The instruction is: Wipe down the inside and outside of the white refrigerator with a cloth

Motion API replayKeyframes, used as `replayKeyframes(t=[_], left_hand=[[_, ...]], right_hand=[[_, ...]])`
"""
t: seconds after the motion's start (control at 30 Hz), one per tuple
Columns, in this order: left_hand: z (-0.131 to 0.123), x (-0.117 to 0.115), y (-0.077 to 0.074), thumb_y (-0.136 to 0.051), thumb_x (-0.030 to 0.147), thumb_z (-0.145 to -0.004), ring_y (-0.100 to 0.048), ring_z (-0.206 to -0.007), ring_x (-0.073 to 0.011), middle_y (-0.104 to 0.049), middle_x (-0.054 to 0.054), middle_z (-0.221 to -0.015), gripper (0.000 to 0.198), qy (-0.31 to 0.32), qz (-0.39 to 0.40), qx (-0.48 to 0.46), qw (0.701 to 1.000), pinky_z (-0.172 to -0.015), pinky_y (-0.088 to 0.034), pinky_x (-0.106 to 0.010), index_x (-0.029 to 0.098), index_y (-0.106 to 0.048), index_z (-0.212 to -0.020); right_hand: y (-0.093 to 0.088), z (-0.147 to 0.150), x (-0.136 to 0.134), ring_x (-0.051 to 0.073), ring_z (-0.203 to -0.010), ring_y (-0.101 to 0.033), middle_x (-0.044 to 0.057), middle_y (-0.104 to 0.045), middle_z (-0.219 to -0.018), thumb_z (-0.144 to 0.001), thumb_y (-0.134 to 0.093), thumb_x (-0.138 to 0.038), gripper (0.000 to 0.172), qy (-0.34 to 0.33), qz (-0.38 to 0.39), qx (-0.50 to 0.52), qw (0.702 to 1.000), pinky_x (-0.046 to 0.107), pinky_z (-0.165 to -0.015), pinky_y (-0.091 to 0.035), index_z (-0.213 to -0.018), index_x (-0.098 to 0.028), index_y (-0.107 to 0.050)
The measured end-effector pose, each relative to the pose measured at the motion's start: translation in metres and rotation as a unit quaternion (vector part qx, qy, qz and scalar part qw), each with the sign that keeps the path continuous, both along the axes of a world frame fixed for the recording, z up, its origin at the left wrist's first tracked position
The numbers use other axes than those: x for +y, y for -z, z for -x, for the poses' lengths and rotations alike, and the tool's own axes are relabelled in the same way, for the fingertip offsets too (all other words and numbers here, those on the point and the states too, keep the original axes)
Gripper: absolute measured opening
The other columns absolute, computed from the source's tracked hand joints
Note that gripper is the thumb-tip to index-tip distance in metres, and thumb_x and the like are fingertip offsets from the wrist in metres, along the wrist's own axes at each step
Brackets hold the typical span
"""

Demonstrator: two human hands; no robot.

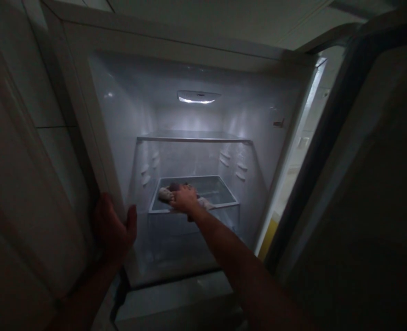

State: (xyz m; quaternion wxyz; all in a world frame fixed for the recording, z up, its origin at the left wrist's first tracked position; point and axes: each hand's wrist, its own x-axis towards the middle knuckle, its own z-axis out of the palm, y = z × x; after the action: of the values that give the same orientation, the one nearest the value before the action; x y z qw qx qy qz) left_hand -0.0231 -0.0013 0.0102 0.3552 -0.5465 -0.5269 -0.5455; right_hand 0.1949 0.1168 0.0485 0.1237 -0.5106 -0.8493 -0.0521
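My right hand (185, 198) reaches into a lit refrigerator (189, 163) and presses a crumpled cloth (166, 195), light with darker parts, onto the lower glass shelf (215, 186). Its fingers bend over the cloth, and their tips are partly hidden. One end of the cloth hangs at the shelf's front edge. Against the refrigerator's left front edge (111, 184) rests my left hand (115, 230), thumb pointing up at the front and fingers round the dark outer side.
An upper glass shelf (192, 139) spans the cavity above my right hand, below a ceiling lamp (198, 97). Clear drawer fronts (189, 241) sit under the lower shelf. The open door (358, 184) stands at the right, with something yellow (268, 236) beside it.
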Motion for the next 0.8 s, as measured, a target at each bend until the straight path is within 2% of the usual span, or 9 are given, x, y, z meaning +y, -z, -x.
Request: replayKeyframes(t=[0.1, 0.17, 0.23, 0.3, 0.4, 0.47, 0.6, 0.7, 0.8], left_hand=[[0.001, 0.0, -0.002, -0.072, 0.051, -0.1, -0.045, -0.16, -0.0516, -0.049, -0.038, -0.165, 0.099, 0.006, -0.012, -0.008, 1.0, -0.13, -0.038, -0.074, 0.0, -0.029, -0.173], [0.002, 0.0, -0.002, -0.073, 0.048, -0.1, -0.045, -0.16, -0.0521, -0.049, -0.038, -0.165, 0.099, 0.01, -0.017, -0.009, 1.0, -0.13, -0.038, -0.074, 0.0, -0.029, -0.174], [0.003, 0.0, -0.001, -0.074, 0.046, -0.099, -0.044, -0.16, -0.0532, -0.048, -0.038, -0.166, 0.099, 0.015, -0.02, -0.002, 1.0, -0.129, -0.038, -0.076, 0.001, -0.028, -0.175], [0.003, 0.0, 0.001, -0.076, 0.043, -0.099, -0.043, -0.161, -0.0535, -0.046, -0.037, -0.168, 0.101, 0.016, -0.026, 0.001, 1.0, -0.129, -0.037, -0.077, 0.003, -0.025, -0.176], [0.004, 0.001, 0.005, -0.079, 0.04, -0.098, -0.042, -0.162, -0.0511, -0.045, -0.034, -0.171, 0.103, 0.016, -0.034, 0.005, 0.999, -0.131, -0.036, -0.075, 0.007, -0.023, -0.178], [0.004, 0.002, 0.007, -0.08, 0.038, -0.097, -0.042, -0.163, -0.0489, -0.045, -0.032, -0.172, 0.103, 0.011, -0.038, 0.007, 0.999, -0.132, -0.036, -0.073, 0.01, -0.023, -0.178], [0.001, 0.002, 0.008, -0.082, 0.034, -0.096, -0.044, -0.163, -0.0441, -0.046, -0.028, -0.173, 0.103, -0.01, -0.05, 0.016, 0.999, -0.132, -0.039, -0.065, 0.015, -0.024, -0.179], [-0.001, 0.001, 0.008, -0.08, 0.032, -0.098, -0.046, -0.162, -0.0407, -0.047, -0.026, -0.173, 0.101, -0.018, -0.056, 0.015, 0.998, -0.132, -0.041, -0.06, 0.018, -0.023, -0.179], [-0.003, 0.0, 0.006, -0.08, 0.029, -0.098, -0.046, -0.162, -0.0397, -0.047, -0.025, -0.174, 0.1, -0.023, -0.057, 0.018, 0.998, -0.132, -0.041, -0.058, 0.018, -0.022, -0.18]], right_hand=[[0.005, 0.026, -0.021, 0.029, -0.139, -0.06, 0.003, -0.071, -0.148, -0.101, -0.063, -0.068, 0.046, -0.117, -0.011, 0.002, 0.993, 0.046, -0.119, -0.044, -0.13, -0.037, -0.081], [0.003, 0.017, -0.02, 0.029, -0.137, -0.061, 0.001, -0.073, -0.146, -0.099, -0.065, -0.068, 0.045, -0.13, 0.009, 0.013, 0.991, 0.044, -0.117, -0.046, -0.128, -0.038, -0.081], [-0.002, -0.008, -0.005, 0.03, -0.134, -0.064, 0.002, -0.074, -0.144, -0.1, -0.065, -0.061, 0.042, -0.078, 0.036, 0.026, 0.996, 0.044, -0.113, -0.049, -0.132, -0.038, -0.08], [-0.005, -0.041, 0.018, 0.034, -0.138, -0.063, 0.008, -0.071, -0.149, -0.102, -0.063, -0.054, 0.045, 0.012, 0.045, 0.037, 0.998, 0.048, -0.113, -0.049, -0.139, -0.033, -0.077], [-0.007, -0.085, 0.058, 0.04, -0.145, -0.057, 0.019, -0.063, -0.158, -0.107, -0.06, -0.049, 0.05, 0.131, 0.044, 0.043, 0.989, 0.059, -0.118, -0.046, -0.146, -0.022, -0.072], [-0.008, -0.102, 0.082, 0.039, -0.148, -0.056, 0.019, -0.061, -0.16, -0.108, -0.062, -0.05, 0.05, 0.192, 0.045, 0.041, 0.979, 0.063, -0.122, -0.044, -0.147, -0.02, -0.07], [-0.008, -0.097, 0.122, 0.036, -0.148, -0.055, 0.015, -0.061, -0.158, -0.108, -0.065, -0.053, 0.047, 0.243, 0.035, 0.035, 0.969, 0.064, -0.125, -0.042, -0.143, -0.021, -0.07], [-0.008, -0.073, 0.141, 0.041, -0.149, -0.051, 0.022, -0.058, -0.161, -0.11, -0.058, -0.048, 0.049, 0.239, 0.02, 0.04, 0.97, 0.065, -0.121, -0.038, -0.148, -0.02, -0.069], [-0.006, -0.051, 0.148, 0.048, -0.152, -0.045, 0.028, -0.055, -0.163, -0.109, -0.055, -0.049, 0.057, 0.242, 0.013, 0.043, 0.969, 0.071, -0.119, -0.034, -0.154, -0.016, -0.065]])
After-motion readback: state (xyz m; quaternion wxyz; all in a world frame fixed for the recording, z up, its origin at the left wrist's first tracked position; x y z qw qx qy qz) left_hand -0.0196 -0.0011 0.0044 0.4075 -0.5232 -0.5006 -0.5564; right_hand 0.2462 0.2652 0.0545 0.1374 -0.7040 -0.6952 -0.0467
